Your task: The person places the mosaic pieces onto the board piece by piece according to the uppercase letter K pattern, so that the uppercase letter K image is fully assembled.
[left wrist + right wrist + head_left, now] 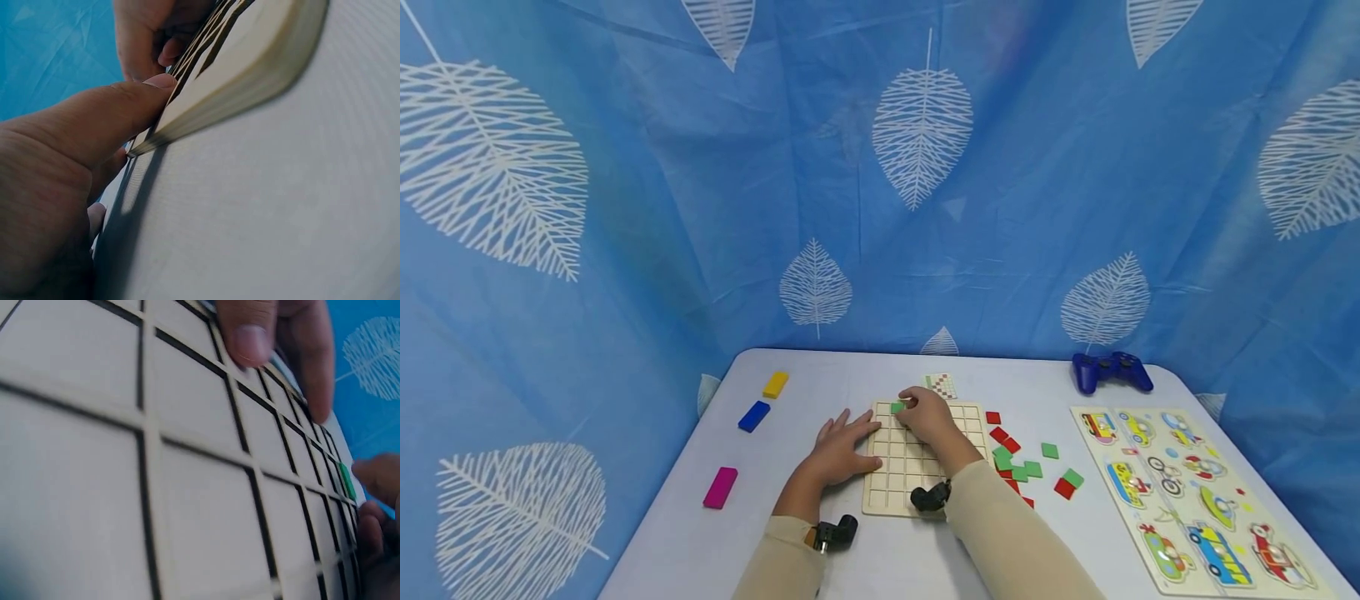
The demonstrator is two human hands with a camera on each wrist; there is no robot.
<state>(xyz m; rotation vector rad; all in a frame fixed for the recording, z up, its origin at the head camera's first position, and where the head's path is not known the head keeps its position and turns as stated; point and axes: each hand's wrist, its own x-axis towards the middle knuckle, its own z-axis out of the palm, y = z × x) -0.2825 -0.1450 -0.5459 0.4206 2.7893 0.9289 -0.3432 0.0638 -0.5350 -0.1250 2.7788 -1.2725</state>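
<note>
A pale wooden grid board (891, 475) lies flat on the table. My left hand (838, 452) is at its left side, fingers spread; in the left wrist view the thumb (134, 103) rests on the board's rim. My right hand (928, 414) reaches over the board to the top row, fingers bent down beside a green square tile (897, 407) in the grid. A small dark-reddish patch shows under those fingers, and I cannot tell whether they pinch a tile. The right wrist view shows the green tile (347, 481) close to the right fingertips.
Loose red tiles (993, 417) and green tiles (1049, 451) lie right of the board. A pattern card (942, 385) is behind it. Yellow (775, 384), blue (754, 416) and magenta (720, 487) blocks lie left. A vehicle puzzle (1195, 500) and blue game controller (1111, 372) are right.
</note>
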